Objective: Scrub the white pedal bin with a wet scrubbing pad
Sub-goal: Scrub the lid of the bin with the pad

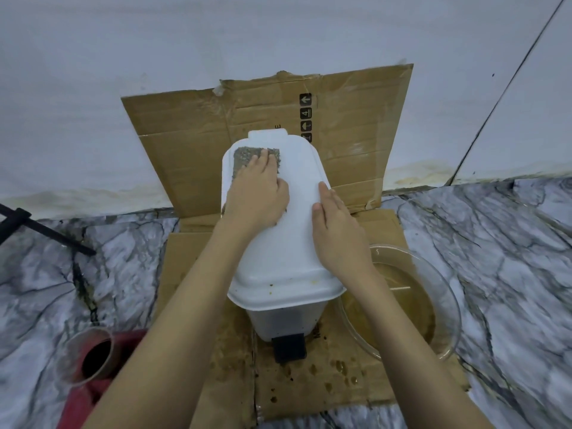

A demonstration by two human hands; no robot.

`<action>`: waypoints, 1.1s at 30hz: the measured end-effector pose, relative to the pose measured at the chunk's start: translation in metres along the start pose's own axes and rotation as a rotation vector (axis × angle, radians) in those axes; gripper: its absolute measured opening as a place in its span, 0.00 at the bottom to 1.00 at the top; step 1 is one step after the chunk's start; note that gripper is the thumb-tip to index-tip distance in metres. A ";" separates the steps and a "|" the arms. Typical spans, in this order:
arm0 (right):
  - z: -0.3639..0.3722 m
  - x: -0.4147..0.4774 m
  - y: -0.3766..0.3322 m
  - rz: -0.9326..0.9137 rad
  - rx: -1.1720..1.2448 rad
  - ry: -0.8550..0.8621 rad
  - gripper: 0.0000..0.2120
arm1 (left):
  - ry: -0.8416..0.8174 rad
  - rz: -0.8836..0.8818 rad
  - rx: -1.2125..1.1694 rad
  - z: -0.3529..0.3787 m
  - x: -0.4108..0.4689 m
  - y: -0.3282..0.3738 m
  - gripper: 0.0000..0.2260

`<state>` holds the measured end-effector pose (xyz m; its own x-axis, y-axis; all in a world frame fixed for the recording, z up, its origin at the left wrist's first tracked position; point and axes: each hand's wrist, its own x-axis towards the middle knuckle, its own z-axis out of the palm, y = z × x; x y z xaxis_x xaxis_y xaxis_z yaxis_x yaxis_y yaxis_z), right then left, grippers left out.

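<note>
The white pedal bin [294, 249] stands upright on cardboard, lid closed, with its black pedal [289, 348] facing me. A grey-green scrubbing pad [246, 156] lies flat on the far left part of the lid. My left hand [257, 193] presses down on the pad with fingers spread over it. My right hand [337, 230] rests flat along the lid's right edge, bracing the bin. A few brown specks dot the lid's front rim.
Flattened cardboard [349, 379] covers the marble floor and leans up the white wall. A clear glass bowl [439, 305] of murky brown water sits right of the bin. A clear cup [89, 351] on a red cloth [77, 404] lies at lower left. A black bar [46, 230] is at left.
</note>
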<state>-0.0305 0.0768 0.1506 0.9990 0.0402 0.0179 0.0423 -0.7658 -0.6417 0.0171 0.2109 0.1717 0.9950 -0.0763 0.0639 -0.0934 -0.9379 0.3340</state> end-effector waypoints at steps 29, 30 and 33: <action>0.002 0.002 0.004 -0.013 0.026 0.046 0.22 | 0.099 -0.246 -0.483 -0.003 0.010 -0.037 0.24; 0.002 0.001 0.004 -0.012 0.021 0.050 0.22 | 0.114 -0.238 -0.523 -0.001 0.000 -0.035 0.24; 0.002 0.000 0.002 -0.012 0.007 0.053 0.22 | 0.163 -0.228 -0.668 0.002 -0.031 -0.032 0.24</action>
<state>-0.0302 0.0768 0.1474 0.9977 0.0151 0.0665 0.0546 -0.7606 -0.6469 -0.0102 0.2427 0.1573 0.9794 0.1967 0.0462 0.0627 -0.5132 0.8560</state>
